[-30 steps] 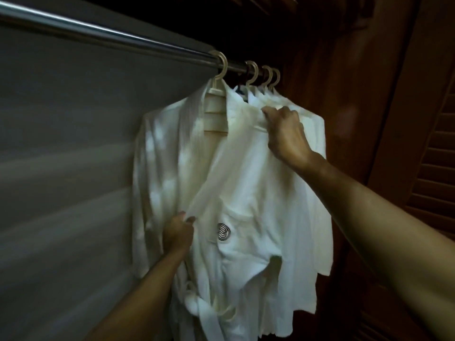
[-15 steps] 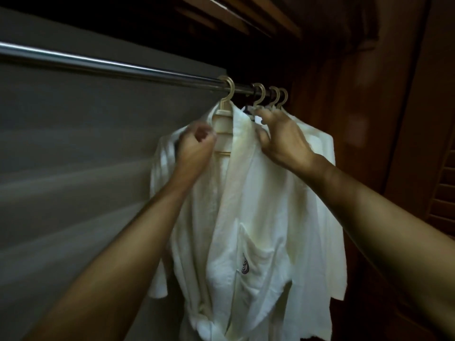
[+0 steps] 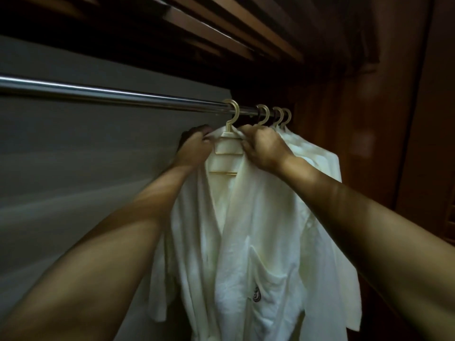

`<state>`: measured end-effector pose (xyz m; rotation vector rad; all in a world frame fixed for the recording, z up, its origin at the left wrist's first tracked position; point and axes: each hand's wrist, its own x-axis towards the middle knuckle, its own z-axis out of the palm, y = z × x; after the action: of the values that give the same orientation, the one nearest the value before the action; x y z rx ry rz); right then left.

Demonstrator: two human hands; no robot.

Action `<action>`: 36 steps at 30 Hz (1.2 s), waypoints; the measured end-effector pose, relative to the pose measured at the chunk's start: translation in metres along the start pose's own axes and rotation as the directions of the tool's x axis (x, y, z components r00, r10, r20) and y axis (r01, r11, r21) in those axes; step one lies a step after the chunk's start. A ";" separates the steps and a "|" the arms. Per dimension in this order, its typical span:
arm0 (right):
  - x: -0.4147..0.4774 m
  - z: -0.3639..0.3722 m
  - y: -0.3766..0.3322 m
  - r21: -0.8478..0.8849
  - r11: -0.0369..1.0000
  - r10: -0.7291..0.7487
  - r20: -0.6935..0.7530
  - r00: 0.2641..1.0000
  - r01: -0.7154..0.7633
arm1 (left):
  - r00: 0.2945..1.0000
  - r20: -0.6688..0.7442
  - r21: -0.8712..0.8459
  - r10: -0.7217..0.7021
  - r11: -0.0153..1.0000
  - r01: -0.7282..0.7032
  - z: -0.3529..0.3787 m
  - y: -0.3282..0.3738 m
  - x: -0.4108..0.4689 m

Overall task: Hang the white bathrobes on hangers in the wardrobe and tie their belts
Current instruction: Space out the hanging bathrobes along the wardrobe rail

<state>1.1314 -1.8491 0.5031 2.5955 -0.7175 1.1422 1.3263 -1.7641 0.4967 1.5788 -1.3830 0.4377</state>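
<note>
Two hands pinch the front white bathrobe (image 3: 246, 230) at its collar: left hand (image 3: 197, 146) and right hand (image 3: 263, 148) either side of the hanger (image 3: 227, 143), seemingly straightening it. Next, probably, reaching down for the belt, unseen here. Metal rail (image 3: 110, 96), grey back panel (image 3: 73, 180), dark wooden wardrobe (image 3: 369, 119).

Dim overall, warm-tinted. Brightest on the white bathrobe (image 3: 246, 217) at centre right; thin glare streak along the metal rail (image 3: 123, 97) from upper left. Near black along the top edge and down the right side. Soft blur on the left forearm (image 3: 110, 254) at lower left; smeared streaks across the grey wall (image 3: 73, 180)
</note>
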 end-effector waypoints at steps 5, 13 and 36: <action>-0.006 -0.004 0.011 -0.070 0.997 -0.034 0.025 0.999 0.036 | 0.993 0.066 -0.057 -0.099 0.993 0.103 -0.009 -0.020 0.009; -0.012 -0.018 0.014 0.062 0.996 0.069 0.036 0.997 -0.071 | 0.975 0.124 -0.080 -0.185 0.977 0.195 0.001 -0.010 0.002; -0.016 -0.049 0.016 0.226 0.971 0.009 0.282 0.959 -0.076 | 0.980 0.192 -0.099 -0.051 0.993 0.071 -0.007 0.026 -0.018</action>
<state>1.0827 -1.8382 0.5246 2.9971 -0.7358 0.9293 1.2995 -1.7459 0.4974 1.6031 -1.4714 0.1772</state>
